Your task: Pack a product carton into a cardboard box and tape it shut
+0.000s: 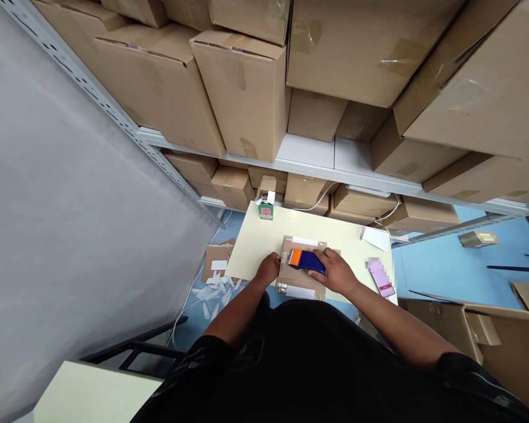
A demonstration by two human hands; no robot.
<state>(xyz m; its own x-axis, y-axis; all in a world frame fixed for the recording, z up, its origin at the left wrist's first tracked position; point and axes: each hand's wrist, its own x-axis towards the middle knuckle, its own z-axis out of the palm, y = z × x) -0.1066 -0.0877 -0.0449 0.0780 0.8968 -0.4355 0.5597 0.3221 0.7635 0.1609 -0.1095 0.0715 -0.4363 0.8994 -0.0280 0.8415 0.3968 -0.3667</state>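
Observation:
A small cardboard box with clear tape and white labels lies on the pale yellow table in front of me. Over its top, my right hand grips a flat dark-blue item with an orange end; its exact kind is unclear. The thumb and fingers hold the blue end, and the orange end points left. My left hand is closed at the box's left side, close against its edge. Whatever those fingers may hold is hidden.
A green-and-white open carton stands at the table's back left. A phone and a white device lie at the right. Cartons fill the shelf above. White scraps litter the floor at left; a large open box stands right.

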